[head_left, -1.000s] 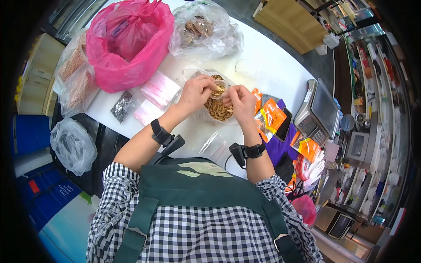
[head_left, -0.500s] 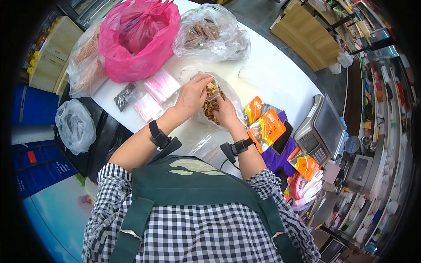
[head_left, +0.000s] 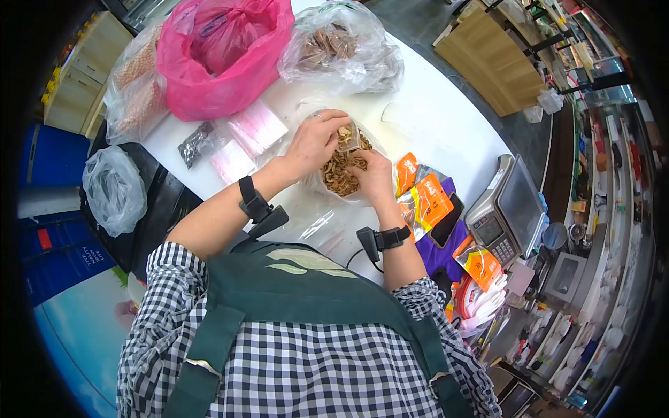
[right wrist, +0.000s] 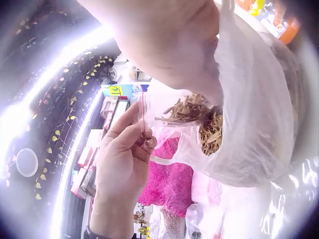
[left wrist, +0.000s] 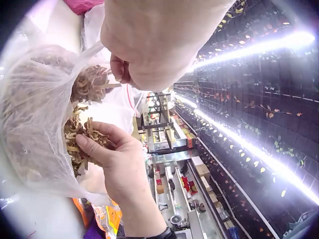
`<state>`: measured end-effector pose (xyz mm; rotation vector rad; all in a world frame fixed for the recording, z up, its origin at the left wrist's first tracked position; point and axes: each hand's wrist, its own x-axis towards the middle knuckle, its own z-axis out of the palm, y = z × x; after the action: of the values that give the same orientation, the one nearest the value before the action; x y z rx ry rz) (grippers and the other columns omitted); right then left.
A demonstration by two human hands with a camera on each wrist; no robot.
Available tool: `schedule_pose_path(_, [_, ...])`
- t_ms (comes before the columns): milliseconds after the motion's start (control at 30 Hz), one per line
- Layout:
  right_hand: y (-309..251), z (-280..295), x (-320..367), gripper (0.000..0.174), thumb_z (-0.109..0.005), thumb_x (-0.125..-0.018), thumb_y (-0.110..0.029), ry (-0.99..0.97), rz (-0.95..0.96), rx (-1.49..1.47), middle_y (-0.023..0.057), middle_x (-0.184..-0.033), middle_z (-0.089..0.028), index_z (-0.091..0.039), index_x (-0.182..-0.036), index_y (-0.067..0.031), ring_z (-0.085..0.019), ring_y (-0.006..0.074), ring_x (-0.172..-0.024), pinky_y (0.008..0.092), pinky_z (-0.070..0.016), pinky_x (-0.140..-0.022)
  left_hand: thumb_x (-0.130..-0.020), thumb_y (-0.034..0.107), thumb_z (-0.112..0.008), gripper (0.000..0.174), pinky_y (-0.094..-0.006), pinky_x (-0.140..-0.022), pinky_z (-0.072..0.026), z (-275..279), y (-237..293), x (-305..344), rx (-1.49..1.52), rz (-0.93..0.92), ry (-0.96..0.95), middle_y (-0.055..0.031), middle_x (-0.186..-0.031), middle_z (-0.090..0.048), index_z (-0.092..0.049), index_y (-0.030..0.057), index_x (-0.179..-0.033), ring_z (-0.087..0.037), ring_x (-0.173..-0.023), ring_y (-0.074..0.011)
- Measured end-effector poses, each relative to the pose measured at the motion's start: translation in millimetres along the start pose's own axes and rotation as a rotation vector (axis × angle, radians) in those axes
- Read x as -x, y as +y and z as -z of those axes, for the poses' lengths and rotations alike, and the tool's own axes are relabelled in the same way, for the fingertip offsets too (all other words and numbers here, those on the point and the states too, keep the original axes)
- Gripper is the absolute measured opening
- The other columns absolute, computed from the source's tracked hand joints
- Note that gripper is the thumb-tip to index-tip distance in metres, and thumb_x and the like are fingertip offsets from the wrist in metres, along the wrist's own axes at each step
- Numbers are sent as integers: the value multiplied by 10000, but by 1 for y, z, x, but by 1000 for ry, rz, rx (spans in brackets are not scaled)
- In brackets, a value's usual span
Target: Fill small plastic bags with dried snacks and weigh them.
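My left hand [head_left: 313, 146] pinches the rim of a small clear zip bag [right wrist: 162, 110] with a red line along its mouth; brown dried strips lie inside it. Below and around it stands a larger translucent bag [left wrist: 37, 124], its mouth spread, holding many dried strips [head_left: 340, 173]. My right hand [head_left: 375, 177] is in the mouth of the larger bag, its fingers and thumb closed round some strips, as the left wrist view shows.
A pink bag [head_left: 268, 75] and a clear bag of brown pieces [head_left: 380, 66] stand at the back. Flat zip bags [head_left: 256, 129] lie to the left. Orange packets [head_left: 426, 203], a phone [head_left: 447, 221] and a scale [head_left: 488, 221] are on the right.
My right hand has gone from the small bag's rim down into the strips in the larger bag. My left hand still holds the small bag.
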<state>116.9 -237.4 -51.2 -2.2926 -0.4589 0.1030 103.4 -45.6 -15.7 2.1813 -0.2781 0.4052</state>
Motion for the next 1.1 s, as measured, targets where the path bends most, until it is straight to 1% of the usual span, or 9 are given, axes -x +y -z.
schedule_pose_path(67, [-6, 7, -1, 269, -778, -675, -68, 25, 17, 18, 176, -907, -670, -723, -937, -47, -647, 352, -830, 396, -522, -769, -771, -77, -546, 369, -413, -917, -495, -4, -1, 0, 34, -23, 21, -163, -1177, -625, -643, 10, -1116, -601, -1059, -365])
schedule_pose_path(267, [-42, 50, 4, 319, -798, -670, -92, 4, -44, -80, 158, -911, -692, -727, -976, -38, -671, 298, -806, 356, -531, -753, -753, -87, -542, 403, -424, -936, -488, -1, 5, -1, 23, -42, -4, -182, -1198, -617, -632, -8, -1138, -595, -1074, -375])
schedule_pose_path(333, [-51, 60, 3, 322, -806, -670, -106, -42, -145, -268, 161, -905, -706, -730, -976, -39, -690, 258, -790, 325, -538, -745, -748, -83, -546, 411, -423, -936, -487, -1, 7, 1, 27, -43, -33, -186, -1210, -609, -626, -14, -1145, -596, -1075, -376])
schedule_pose_path(433, [-55, 51, -10, 320, -803, -678, -99, -45, -131, -385, 172, -895, -714, -728, -982, -33, -705, 250, -799, 316, -543, -744, -740, -79, -543, 445, -405, -911, -495, -4, 6, 1, 67, -39, -105, -180, -1236, -593, -610, -8, -1174, -589, -1092, -365])
schedule_pose_path(500, [-64, 44, -17, 315, -797, -683, -94, -12, -124, -320, 175, -897, -714, -723, -982, -25, -707, 264, -811, 324, -544, -754, -736, -78, -536, 472, -388, -885, -502, -5, 4, 0, 98, -35, -145, -171, -1250, -584, -600, 4, -1196, -582, -1108, -352])
schedule_pose_path(667, [-83, 39, -21, 301, -768, -710, -75, 105, -100, -148, 182, -905, -711, -699, -994, -4, -706, 304, -843, 353, -546, -779, -740, -69, -553, 504, -359, -850, -509, -3, 1, -1, 111, -7, -111, -165, -1259, -578, -588, 6, -1237, -615, -1020, -305])
schedule_pose_path(733, [-78, 34, -24, 301, -775, -721, -65, 153, -70, -130, 142, -850, -728, -702, -1006, 2, -717, 208, -773, 299, -557, -712, -745, -58, -556, 495, -349, -824, -514, 2, 5, -5, 124, 21, -121, -164, -1256, -580, -589, 2, -1236, -628, -978, -291])
schedule_pose_path(867, [-70, 27, -23, 316, -753, -744, -41, 191, -6, -107, 143, -855, -726, -691, -1053, -14, -715, 207, -777, 303, -559, -717, -746, -36, -555, 471, -322, -738, -522, 5, 6, -7, 153, 115, -137, -155, -1249, -590, -602, -11, -1214, -648, -822, -238])
schedule_pose_path(1100, [-77, 23, -19, 345, -668, -808, 29, 193, 198, -23, 152, -1033, -703, -651, -1148, -27, -704, 217, -897, 327, -566, -751, -728, -45, -546, 482, -295, -645, -495, 7, -2, -11, 217, 164, -148, -138, -1248, -603, -612, -5, -1204, -594, -661, -175])
